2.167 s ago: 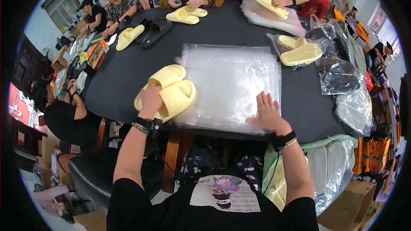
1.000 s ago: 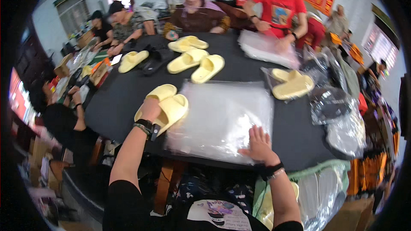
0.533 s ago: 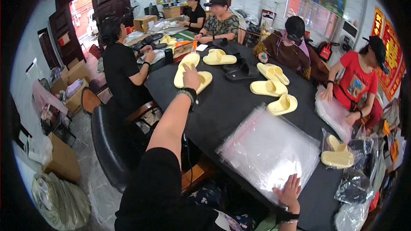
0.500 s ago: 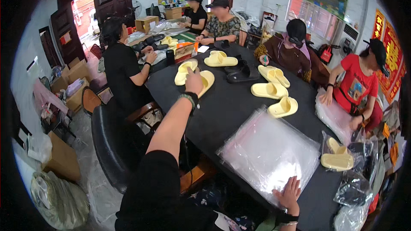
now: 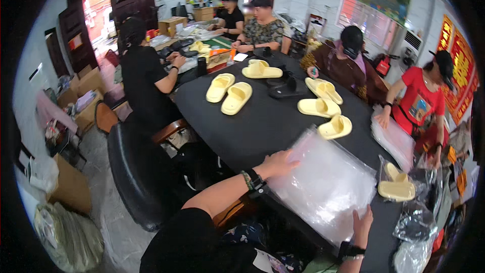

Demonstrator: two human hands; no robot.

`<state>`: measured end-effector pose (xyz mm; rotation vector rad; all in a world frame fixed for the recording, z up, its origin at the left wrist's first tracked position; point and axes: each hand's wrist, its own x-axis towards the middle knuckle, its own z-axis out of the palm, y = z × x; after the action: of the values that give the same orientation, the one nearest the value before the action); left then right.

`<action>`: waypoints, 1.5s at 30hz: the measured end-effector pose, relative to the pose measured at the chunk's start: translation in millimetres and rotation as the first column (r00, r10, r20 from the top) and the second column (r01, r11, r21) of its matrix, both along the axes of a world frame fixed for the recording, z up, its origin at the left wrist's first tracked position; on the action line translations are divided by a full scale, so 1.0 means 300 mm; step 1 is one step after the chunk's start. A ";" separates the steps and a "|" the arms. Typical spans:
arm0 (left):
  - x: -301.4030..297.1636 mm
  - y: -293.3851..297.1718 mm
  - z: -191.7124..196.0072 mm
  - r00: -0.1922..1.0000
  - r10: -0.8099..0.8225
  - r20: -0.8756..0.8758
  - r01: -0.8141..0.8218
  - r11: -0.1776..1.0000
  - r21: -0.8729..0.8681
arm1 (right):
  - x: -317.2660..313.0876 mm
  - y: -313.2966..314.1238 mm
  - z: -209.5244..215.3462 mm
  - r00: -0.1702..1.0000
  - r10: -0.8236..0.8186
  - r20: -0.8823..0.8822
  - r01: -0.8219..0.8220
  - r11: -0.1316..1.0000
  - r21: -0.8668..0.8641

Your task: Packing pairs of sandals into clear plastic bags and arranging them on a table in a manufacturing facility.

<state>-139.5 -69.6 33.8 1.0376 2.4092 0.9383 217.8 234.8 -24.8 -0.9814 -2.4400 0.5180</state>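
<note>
A flat stack of clear plastic bags [image 5: 323, 187] lies on the black tabletop in front of me. At the stack's left edge, my left hand [image 5: 279, 164] touches it with fingers stretched out. My right hand [image 5: 361, 226] rests by its lower right edge, fingers apart. Beyond the stack, a pair of yellow slippers [image 5: 236, 98] lies side by side, free of my hands. Farther back is another yellow slipper pair [image 5: 262, 70], beside black slippers [image 5: 286, 89]. More yellow slippers [image 5: 319, 107] lie just past the far edge of the bags.
Bagged yellow slippers [image 5: 396, 190] lie right of the stack, near other bagged goods [image 5: 415, 222]. A person in red [image 5: 422, 96] handles plastic bags [image 5: 394, 139]; several others sit or stand around the table. A black chair [image 5: 134, 172] stands at my left.
My left hand has let go of the yellow slipper at the far left and come back to the bag stack. My right hand has shifted slightly right, toward the stack's edge.
</note>
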 end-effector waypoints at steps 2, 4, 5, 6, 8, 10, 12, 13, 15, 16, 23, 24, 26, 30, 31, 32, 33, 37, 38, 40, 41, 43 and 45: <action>-0.003 0.006 -0.033 0.995 -0.050 0.084 0.050 0.999 -0.004 | -0.015 -0.001 -0.033 0.998 -0.055 0.006 0.055 0.998 -0.028; -0.053 -0.004 -0.159 0.998 -0.037 -0.044 0.043 0.988 0.149 | -0.038 -0.040 -0.012 0.999 -0.053 0.004 0.053 0.996 0.074; -0.045 0.000 -0.180 0.991 -0.080 -0.112 0.103 0.970 0.221 | -0.026 -0.043 0.000 0.997 -0.082 0.013 0.081 0.994 0.071; -0.038 0.007 -0.183 0.988 -0.114 -0.102 0.134 0.967 0.218 | -0.009 -0.042 0.015 0.993 -0.116 -0.010 0.116 0.993 -0.031; -0.034 0.008 -0.166 0.983 -0.171 -0.063 0.182 0.954 0.237 | -0.015 -0.078 0.085 0.982 -0.187 -0.006 0.183 0.967 -0.179; -0.030 -0.021 -0.139 0.979 -0.179 0.096 0.144 0.945 0.292 | -0.012 -0.112 0.129 0.979 -0.186 -0.083 0.160 0.955 -0.249; 0.013 -0.062 -0.023 0.978 -0.152 0.146 0.104 0.952 0.289 | -0.004 -0.121 0.134 0.975 -0.204 -0.083 0.167 0.930 -0.329; 0.014 -0.101 -0.006 0.983 -0.110 0.145 0.069 0.963 0.261 | -0.027 -0.157 0.162 0.974 -0.214 -0.078 0.166 0.901 -0.402; -0.013 -0.096 -0.047 0.980 -0.113 0.166 0.068 0.964 0.256 | 0.014 -0.147 0.126 0.981 -0.155 -0.116 0.146 0.986 -0.083; -0.036 -0.103 -0.088 0.976 -0.113 0.186 0.063 0.964 0.257 | 0.001 -0.165 0.137 0.975 -0.208 -0.075 0.191 0.963 -0.188; 0.201 -0.069 0.200 0.874 -0.035 -0.485 0.122 0.981 0.149 | 0.013 -0.139 0.140 0.973 -0.230 -0.033 0.226 0.968 -0.113; 0.253 -0.075 0.263 0.844 -0.054 -0.533 0.155 0.977 0.146 | -0.005 -0.145 0.156 0.980 -0.196 -0.031 0.193 0.978 -0.078; 0.341 -0.069 0.290 0.796 -0.112 -0.595 0.248 0.957 0.152 | -0.040 -0.163 0.165 0.985 -0.171 -0.003 0.170 0.983 -0.074; 0.458 0.052 0.155 0.757 -0.340 -0.557 0.434 0.900 0.040 | -0.074 -0.174 0.156 0.973 -0.205 0.106 0.213 0.974 -0.072; 0.476 0.080 0.098 0.727 -0.359 -0.585 0.457 0.889 0.023 | -0.035 -0.157 0.138 0.975 -0.187 0.121 0.184 0.982 0.034; 0.487 0.096 0.072 0.715 -0.400 -0.574 0.475 0.880 -0.021 | -0.008 -0.153 0.113 0.974 -0.183 0.133 0.165 0.977 0.136; 0.486 0.102 0.025 0.698 -0.398 -0.595 0.463 0.885 -0.048 | -0.017 -0.184 0.123 0.980 -0.162 0.119 0.136 0.969 0.206; 0.487 0.067 -0.065 0.742 -0.354 -0.569 0.361 0.927 -0.105 | -0.087 -0.347 0.261 0.971 0.043 0.237 -0.118 0.944 0.310; 0.484 0.056 -0.072 0.747 -0.339 -0.571 0.342 0.934 -0.106 | -0.096 -0.348 0.238 0.970 0.063 0.234 -0.136 0.941 0.310; 0.479 0.044 -0.074 0.717 -0.336 -0.611 0.371 0.926 -0.074 | -0.082 -0.349 0.152 0.825 0.197 0.530 -0.292 0.951 0.100; 0.466 0.041 -0.082 0.717 -0.333 -0.612 0.367 0.927 -0.074 | -0.071 -0.323 0.095 0.792 0.244 0.560 -0.270 0.962 -0.036; 0.425 0.024 -0.103 0.705 -0.346 -0.618 0.337 0.931 -0.137 | -0.076 -0.315 0.094 0.797 0.264 0.543 -0.273 0.960 -0.067; 0.387 -0.005 -0.113 0.685 -0.326 -0.652 0.287 0.943 -0.170 | -0.075 -0.320 0.100 0.807 0.268 0.526 -0.237 0.963 -0.126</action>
<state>-23.3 -71.0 -0.1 1.9631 2.6227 0.3954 195.4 138.7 5.2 -0.9186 -3.1120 0.4373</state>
